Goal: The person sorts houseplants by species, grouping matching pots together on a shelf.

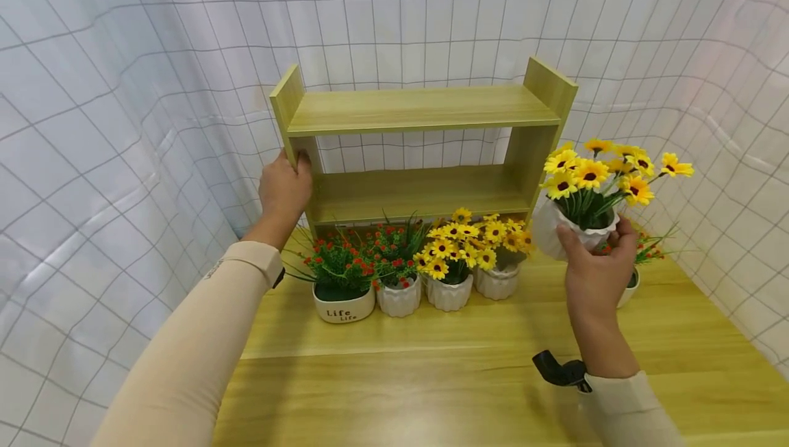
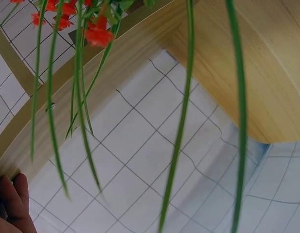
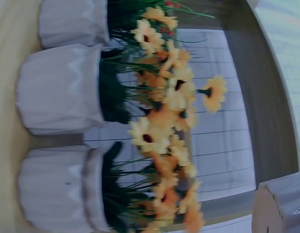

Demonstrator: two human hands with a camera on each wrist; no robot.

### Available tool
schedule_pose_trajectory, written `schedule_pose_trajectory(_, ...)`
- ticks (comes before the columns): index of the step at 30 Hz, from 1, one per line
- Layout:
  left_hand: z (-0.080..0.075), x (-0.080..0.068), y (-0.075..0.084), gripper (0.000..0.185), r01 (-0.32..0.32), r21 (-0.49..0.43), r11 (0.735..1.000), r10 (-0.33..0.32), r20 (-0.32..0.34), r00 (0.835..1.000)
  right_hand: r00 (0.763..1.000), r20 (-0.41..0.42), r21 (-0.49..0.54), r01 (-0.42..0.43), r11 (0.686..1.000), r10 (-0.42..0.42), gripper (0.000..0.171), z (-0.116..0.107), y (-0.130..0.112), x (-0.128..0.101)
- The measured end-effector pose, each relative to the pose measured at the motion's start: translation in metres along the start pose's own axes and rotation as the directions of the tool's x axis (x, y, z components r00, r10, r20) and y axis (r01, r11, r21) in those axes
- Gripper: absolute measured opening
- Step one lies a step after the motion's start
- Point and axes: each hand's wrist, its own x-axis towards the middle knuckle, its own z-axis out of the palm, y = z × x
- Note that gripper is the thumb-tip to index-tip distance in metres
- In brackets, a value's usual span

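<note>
Sunflower pot point(image 1: 570, 228) up off the table point(image 1: 431, 372) at about 3 o'clock of the shelf point(image 1: 425, 152), fingers of the right hand point(image 1: 594, 272) wrapped round its white base. Left hand point(image 1: 283, 190) over at 9 o'clock, fingers curled on the shelf's side panel. Four more flower pots point(image 1: 407, 283) lined up at 6 o'clock below the shelf, another half hidden behind the right hand.

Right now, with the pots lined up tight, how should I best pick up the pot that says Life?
Probably grip the Life pot around its white body, coming from the front and its free left side. Its right side sits close against the next white pot, and the red flowers overhang the rim, so reaching from above looks awkward.
</note>
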Motion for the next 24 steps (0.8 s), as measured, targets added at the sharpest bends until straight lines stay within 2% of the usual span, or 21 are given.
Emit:
schedule_pose_trajectory(6, -0.001, -0.001, 0.002, 0.043, 0.011, 0.005, 1.000, -0.012, 0.039, 0.999, 0.999, 0.018, 0.127, 0.042, 0.991, -0.045, 0.076, 0.012, -0.028, 0.022)
schedule_pose_trajectory(12, -0.002, -0.002, 0.001, 0.043, 0.014, 0.012, 1.000, -0.015, 0.043, 0.999, 0.998, 0.033, 0.194, 0.054, 0.979, -0.062, 0.077, 0.027, -0.060, 0.038)
schedule_pose_trajectory(18, -0.004, -0.003, 0.002, 0.044, 0.014, 0.022, 1.000, -0.015, 0.045, 0.999, 0.989, 0.063, 0.311, 0.109, 0.944, -0.135, 0.074, 0.047, -0.084, 0.049)
schedule_pose_trajectory(24, -0.003, -0.002, 0.001, 0.043, 0.004, 0.026, 1.000, -0.006, 0.043, 0.999, 0.983, 0.093, 0.280, 0.124, 0.952, -0.155, 0.071, 0.067, -0.093, 0.063)
